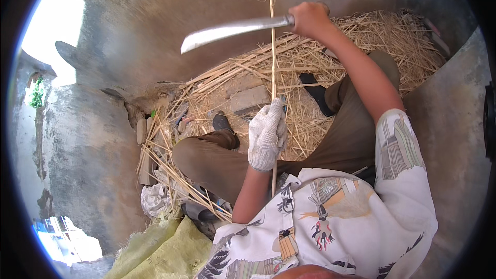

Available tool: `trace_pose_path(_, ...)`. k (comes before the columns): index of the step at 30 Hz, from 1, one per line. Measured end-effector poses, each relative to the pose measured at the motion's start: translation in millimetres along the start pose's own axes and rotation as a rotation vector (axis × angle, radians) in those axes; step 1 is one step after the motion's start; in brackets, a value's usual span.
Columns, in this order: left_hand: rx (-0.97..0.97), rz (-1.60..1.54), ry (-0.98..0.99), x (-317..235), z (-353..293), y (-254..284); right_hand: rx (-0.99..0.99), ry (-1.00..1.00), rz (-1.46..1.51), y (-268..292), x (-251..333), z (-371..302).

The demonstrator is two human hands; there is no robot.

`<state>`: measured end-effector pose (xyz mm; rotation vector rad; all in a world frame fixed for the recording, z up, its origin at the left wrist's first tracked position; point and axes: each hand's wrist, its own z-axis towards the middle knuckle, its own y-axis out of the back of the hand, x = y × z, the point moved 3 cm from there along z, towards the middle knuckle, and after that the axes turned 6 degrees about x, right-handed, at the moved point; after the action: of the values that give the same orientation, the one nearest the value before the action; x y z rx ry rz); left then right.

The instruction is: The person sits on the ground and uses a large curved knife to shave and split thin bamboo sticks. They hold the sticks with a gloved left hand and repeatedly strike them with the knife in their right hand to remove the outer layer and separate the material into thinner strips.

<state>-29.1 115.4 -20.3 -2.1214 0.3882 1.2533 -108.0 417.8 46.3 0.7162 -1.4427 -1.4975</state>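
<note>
My left hand [267,137], in a white knitted glove, is closed around a long, thin, pale stick [274,67]. The stick stands nearly in line with my body; its lower end runs down to my shirt and a fine curled sliver hangs near its far tip. My bare right hand [310,19] grips the handle of a machete [232,32]. Its broad, slightly curved blade points left, crossing the upper part of the stick in this view. Whether blade and stick touch, I cannot tell.
Straw-like strips and shavings [382,36] pile up between my legs and the far wall [155,26]. A brick-like block [249,99] lies on the floor ahead. At the lower left are a yellow-green woven sack [165,248] and a crumpled whitish bag [155,200].
</note>
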Motion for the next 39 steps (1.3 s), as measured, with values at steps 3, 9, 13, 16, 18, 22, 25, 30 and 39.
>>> trace_pose_path(3, 0.143, 0.051, -0.035, 2.3, 3.2, -14.1, -0.106, -0.181, 0.174, 1.9, -44.2, 26.7)
trace_pose_path(9, 0.141, 0.004, -0.035, -3.4, -3.8, -12.1, -0.096, -0.057, -0.068, 37.1, -29.0, -2.2)
trace_pose_path(13, 0.067, 0.189, -0.035, 4.9, -8.1, -13.3, -0.091, 0.143, -0.224, 26.7, -50.6, -16.6)
trace_pose_path(16, 0.114, 0.372, -0.020, 3.7, -20.3, -30.5, -0.194, -0.436, 0.091, 28.5, -122.1, 3.8)
trace_pose_path(18, 0.120, 0.465, -0.010, 1.8, -24.7, -34.9, -0.226, -0.542, 0.172, 24.9, -145.0, -4.1)
trace_pose_path(22, 0.170, 0.262, -0.002, -11.3, -23.4, -23.8, -0.189, -0.572, 0.265, 18.4, -139.8, -13.6)
trace_pose_path(25, 0.139, 0.281, -0.075, -15.3, -17.1, -22.5, -0.261, -0.481, 0.385, 27.1, -110.2, -33.0)
trace_pose_path(30, 0.109, 0.279, -0.185, -14.3, -10.3, -12.5, -0.275, -0.266, 0.462, 14.2, -43.9, -64.3)
trace_pose_path(39, 0.067, 0.218, -0.171, -10.2, -2.6, 6.5, -0.207, 0.418, -0.063, -36.7, 23.6, -100.2)
